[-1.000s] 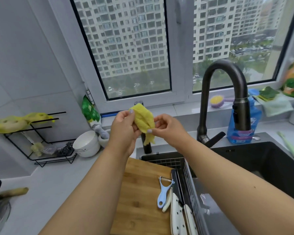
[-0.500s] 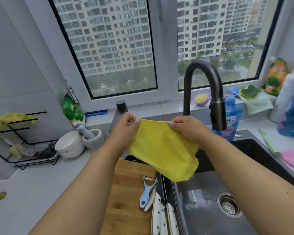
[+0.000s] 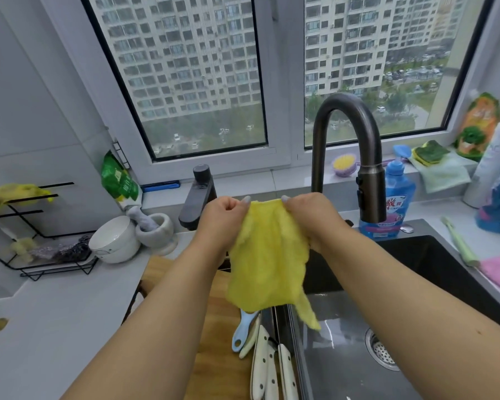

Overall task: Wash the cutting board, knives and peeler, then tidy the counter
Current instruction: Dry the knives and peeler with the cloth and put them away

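Left hand (image 3: pixel 224 219) and right hand (image 3: pixel 311 217) each pinching a top corner of a yellow cloth (image 3: pixel 267 261) hanging above the sink (image 3: pixel 433 261) edge, wooden cutting board (image 3: pixel 214 336) below on the counter, peeler (image 3: pixel 240 332) and white-handled knives (image 3: pixel 267 368) lying on its right side

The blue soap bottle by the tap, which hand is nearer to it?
Right. The right hand grips the yellow cloth just left of the soap bottle; the left hand is farther left.

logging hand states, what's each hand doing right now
Left hand: pinches the top edge of the yellow cloth.
Right hand: pinches the same top edge of the cloth.
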Demonstrator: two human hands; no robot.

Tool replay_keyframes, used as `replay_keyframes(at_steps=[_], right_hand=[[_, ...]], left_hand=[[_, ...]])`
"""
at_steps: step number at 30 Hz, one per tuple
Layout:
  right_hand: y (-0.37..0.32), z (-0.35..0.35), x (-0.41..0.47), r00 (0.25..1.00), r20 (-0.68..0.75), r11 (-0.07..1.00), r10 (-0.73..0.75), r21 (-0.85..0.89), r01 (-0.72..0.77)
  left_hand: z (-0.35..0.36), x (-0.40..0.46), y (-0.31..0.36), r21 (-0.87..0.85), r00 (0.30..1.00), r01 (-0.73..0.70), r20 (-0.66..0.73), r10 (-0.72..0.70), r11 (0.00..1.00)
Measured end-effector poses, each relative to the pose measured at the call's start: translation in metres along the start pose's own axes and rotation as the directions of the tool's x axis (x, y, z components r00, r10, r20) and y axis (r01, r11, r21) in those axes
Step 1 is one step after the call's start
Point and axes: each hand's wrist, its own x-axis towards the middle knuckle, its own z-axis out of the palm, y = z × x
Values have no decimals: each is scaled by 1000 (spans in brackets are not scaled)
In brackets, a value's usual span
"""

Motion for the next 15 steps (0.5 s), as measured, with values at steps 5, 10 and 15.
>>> replay_keyframes(at_steps=[5,10,15], right_hand=[[-7,9,-6,990,-51,987,129,108,-123],[3,4,-6,975,-53,948,214,251,-195],[-3,20,-17,971,113,911,210,338,-236]], left_hand=[[7,-1,-2,2,1000,-21,-14,21,1000],[-2,0,-7,-60,999,32,-27,-33,998],[8,-7,-6,25,997,-23,71,21,999]])
